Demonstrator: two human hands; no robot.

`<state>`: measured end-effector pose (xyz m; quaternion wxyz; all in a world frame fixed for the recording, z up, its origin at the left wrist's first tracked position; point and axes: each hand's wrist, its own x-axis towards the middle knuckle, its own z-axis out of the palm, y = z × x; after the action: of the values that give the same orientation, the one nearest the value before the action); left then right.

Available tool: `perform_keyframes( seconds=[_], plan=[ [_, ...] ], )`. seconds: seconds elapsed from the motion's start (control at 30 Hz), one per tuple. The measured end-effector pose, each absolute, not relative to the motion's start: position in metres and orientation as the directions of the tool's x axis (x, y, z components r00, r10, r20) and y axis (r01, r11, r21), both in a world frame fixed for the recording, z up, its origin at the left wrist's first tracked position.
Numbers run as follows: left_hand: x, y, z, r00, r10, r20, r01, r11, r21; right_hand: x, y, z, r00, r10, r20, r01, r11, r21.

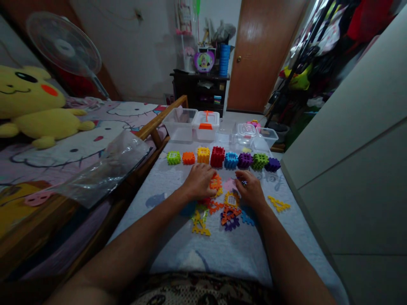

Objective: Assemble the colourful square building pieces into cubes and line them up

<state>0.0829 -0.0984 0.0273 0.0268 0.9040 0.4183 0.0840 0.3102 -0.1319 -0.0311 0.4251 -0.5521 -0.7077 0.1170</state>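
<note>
My left hand (200, 181) curls around an orange interlocking building piece (216, 182) that shows between its fingers and thumb. Opposite it, my right hand (250, 187) is half curled with its fingers apart, and nothing shows in them. Between and below the hands lies a loose pile of flat notched pieces: a yellow window piece (232, 199), an orange triangular piece (230, 214), a purple piece (232, 224), a blue piece (247, 217) and a yellow triangular piece (200, 226). Another yellow triangular piece (279, 203) lies apart, right of my right hand.
Beyond my hands stands a row of assembled cubes, among them a red cube (218, 156) and a light green cube (173, 158). Clear plastic bins (181, 125) and a box with an orange latch (206, 126) stand behind. A bed with a wooden rail (149, 129) borders the left.
</note>
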Motion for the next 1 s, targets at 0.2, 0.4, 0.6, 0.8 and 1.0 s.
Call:
perform_keyframes(
  seconds=[0.2,0.4,0.6,0.8,1.0],
  plan=[
    [0.020,-0.037,0.051,0.444,0.885,0.137,0.884,-0.458,0.095,0.310,-0.133,-0.030,-0.016,0.875,0.483,0.670,0.368,-0.644],
    [-0.011,0.026,0.046,0.426,0.903,-0.053,0.904,-0.422,0.075,0.310,-0.134,-0.031,-0.018,0.870,0.493,0.684,0.370,-0.629],
    [-0.003,0.044,0.036,0.451,0.887,-0.093,0.892,-0.446,0.074,0.311,-0.133,-0.031,-0.017,0.875,0.483,0.688,0.361,-0.629],
    [0.004,0.051,0.031,0.453,0.876,-0.165,0.891,-0.453,0.042,0.311,-0.134,-0.030,-0.016,0.880,0.474,0.685,0.355,-0.636],
    [0.005,0.054,0.027,0.435,0.874,-0.215,0.898,-0.438,0.038,0.311,-0.134,-0.031,-0.016,0.882,0.472,0.689,0.352,-0.634]
  ],
)
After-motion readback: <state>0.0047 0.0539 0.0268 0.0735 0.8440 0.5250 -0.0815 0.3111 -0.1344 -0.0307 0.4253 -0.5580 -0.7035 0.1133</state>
